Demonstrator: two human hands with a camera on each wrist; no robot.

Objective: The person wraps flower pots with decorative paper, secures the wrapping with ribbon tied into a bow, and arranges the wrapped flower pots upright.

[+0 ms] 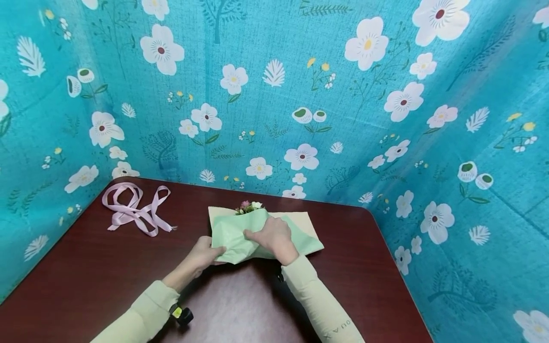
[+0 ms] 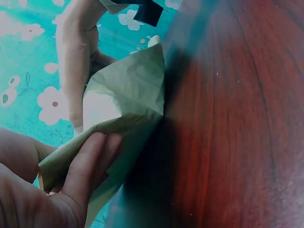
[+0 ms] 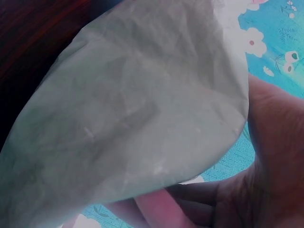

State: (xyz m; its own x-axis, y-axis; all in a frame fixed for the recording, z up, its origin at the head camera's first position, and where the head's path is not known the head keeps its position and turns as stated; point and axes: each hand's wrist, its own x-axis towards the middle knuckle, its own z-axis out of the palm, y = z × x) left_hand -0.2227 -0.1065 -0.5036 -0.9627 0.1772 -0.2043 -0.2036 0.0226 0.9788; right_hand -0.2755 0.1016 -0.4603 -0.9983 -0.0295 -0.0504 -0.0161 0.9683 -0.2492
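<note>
A sheet of green wrapping paper (image 1: 237,233) with a cream side is folded over a small bunch of flowers (image 1: 250,206). Pink and white blooms peep out at its far edge; the stems are hidden inside. My left hand (image 1: 205,253) pinches the paper's near left edge, thumb on top, and in the left wrist view its fingers (image 2: 88,164) curl round the fold. From the right, my right hand (image 1: 274,234) grips the folded-over paper beside the blooms. In the right wrist view its thumb and fingers lie at the edge of the paper (image 3: 137,109).
A loosely looped pink ribbon (image 1: 135,209) lies at the back left of the dark red-brown table (image 1: 231,305). Blue flowered cloth (image 1: 266,109) hangs behind the table and along both sides. Dark wrist devices (image 1: 182,314) sit under the sleeves.
</note>
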